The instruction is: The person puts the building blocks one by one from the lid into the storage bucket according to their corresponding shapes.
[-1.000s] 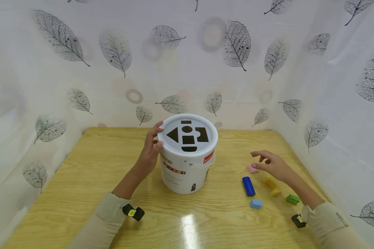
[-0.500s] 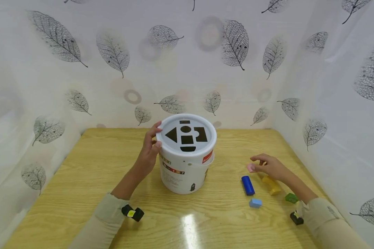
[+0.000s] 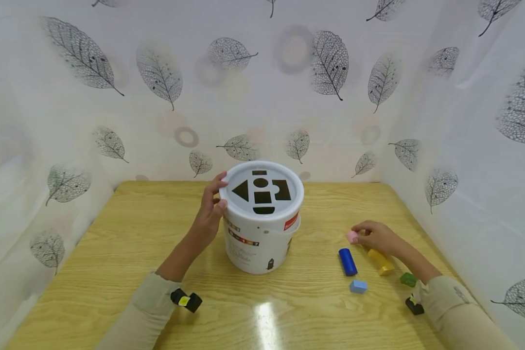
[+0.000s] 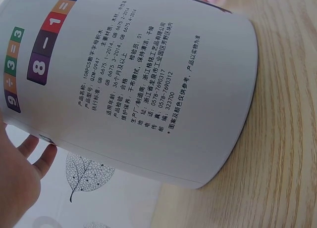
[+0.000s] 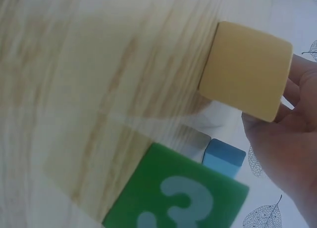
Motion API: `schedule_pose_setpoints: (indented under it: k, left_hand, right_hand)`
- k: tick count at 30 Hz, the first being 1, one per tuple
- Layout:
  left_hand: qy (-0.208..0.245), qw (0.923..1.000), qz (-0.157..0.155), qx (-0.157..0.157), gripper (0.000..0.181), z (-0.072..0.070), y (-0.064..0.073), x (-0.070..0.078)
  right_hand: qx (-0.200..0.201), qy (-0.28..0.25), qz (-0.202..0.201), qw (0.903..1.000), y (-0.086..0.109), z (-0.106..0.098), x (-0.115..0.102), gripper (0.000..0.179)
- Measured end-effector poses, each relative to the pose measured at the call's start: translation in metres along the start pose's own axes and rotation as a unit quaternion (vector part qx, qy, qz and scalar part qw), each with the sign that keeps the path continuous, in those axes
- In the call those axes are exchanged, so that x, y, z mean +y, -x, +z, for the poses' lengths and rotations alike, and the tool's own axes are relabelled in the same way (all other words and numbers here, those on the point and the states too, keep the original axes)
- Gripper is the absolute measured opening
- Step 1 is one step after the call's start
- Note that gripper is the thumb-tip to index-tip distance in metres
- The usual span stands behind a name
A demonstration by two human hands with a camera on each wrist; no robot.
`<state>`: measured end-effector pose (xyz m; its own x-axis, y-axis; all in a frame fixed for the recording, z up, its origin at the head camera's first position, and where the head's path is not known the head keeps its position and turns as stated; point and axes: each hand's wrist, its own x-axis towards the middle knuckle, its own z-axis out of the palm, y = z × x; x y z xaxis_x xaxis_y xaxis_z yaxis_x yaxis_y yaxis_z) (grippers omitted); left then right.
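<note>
A white bucket (image 3: 258, 253) stands upright on the table, its lid (image 3: 240, 210) cut with several shaped holes. My left hand (image 3: 207, 211) holds the lid's left rim, with thumb and fingers spread along it. Printed text covers the bucket wall (image 4: 148, 89) in the left wrist view. To the right, my right hand (image 3: 378, 237) pinches a small pink block (image 3: 352, 237) at table height. Close to that hand lie a blue cylinder block (image 3: 347, 262) and a yellow curved block (image 3: 381, 262). The right wrist view does not show the pink block.
Nearer me are a light blue block (image 3: 358, 286) and a green block (image 3: 408, 279) with a white mark. Leaf-patterned curtains (image 3: 262, 97) enclose the wooden table (image 3: 157, 204) at the back and sides. The bucket's handle (image 3: 295, 228) hangs on its right.
My right hand has lowered onto the pink block, and its fingers have closed from a loose hover into a pinch. The left hand stays on the lid rim; the bucket has not moved.
</note>
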<state>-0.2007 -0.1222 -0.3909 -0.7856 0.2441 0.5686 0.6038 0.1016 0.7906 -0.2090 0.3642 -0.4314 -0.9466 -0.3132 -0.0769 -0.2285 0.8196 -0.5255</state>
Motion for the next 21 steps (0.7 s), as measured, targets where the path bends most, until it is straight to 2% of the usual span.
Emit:
schedule_pose_setpoints:
  k: [9,16,21]
  left_hand:
    - [-0.001,1.0,0.0,-0.002,0.045,0.0001,0.0005,0.0005]
    - [0.004,1.0,-0.004,-0.003,0.044,0.0004,0.0006,0.0013]
    - [0.007,0.9999,-0.004,-0.007,0.044,0.0003,0.0007,0.0037]
  right_hand:
    - [-0.003,0.001,0.013,0.9999,-0.002,0.0042,0.0036,0.047]
    - [-0.002,-0.025,0.035,0.9991,-0.0034,0.0051,0.0068,0.044]
    - [0.004,-0.026,0.033,0.9991,-0.0038,0.0059,0.0081,0.041]
